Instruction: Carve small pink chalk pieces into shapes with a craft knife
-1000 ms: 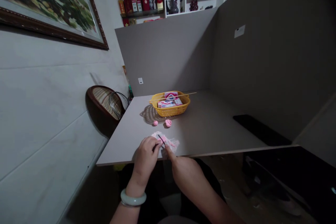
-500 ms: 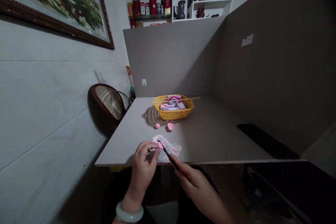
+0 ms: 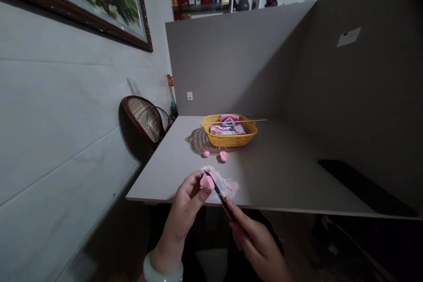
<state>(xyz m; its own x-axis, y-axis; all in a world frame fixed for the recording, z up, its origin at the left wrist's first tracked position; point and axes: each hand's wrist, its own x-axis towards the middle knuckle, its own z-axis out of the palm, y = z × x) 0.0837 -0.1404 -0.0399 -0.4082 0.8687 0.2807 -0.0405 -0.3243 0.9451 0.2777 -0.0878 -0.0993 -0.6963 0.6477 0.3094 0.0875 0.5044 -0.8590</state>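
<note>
My left hand point(image 3: 185, 202), with a pale bangle at the wrist, pinches a small pink piece of soap point(image 3: 206, 183) above the table's front edge. In my right hand point(image 3: 253, 233) is a slim utility knife point(image 3: 222, 199) with a dark blade and an orange-and-black handle. Its blade lies along the far side of the soap, close to or touching it. Beneath the hands a thin clear plastic sheet point(image 3: 232, 188) holds pink shavings. Farther back rest a small pink ball point(image 3: 206, 153) and a larger carved pink piece point(image 3: 224, 156).
Behind the pink pieces stands a yellow plastic basket point(image 3: 231, 141) of pink-and-white boxes point(image 3: 230, 119), a thin stick point(image 3: 259, 120) across its top. A dark flat mat point(image 3: 360, 183) lies at the table's right. Grey panels point(image 3: 228, 66) enclose the back and right; a round wooden-rimmed object point(image 3: 135, 130) leans left.
The view has shifted, so the scene sits farther right. The soap is turned, showing a broader face toward me, and the blade has moved to its far side. Both hands keep their holds.
</note>
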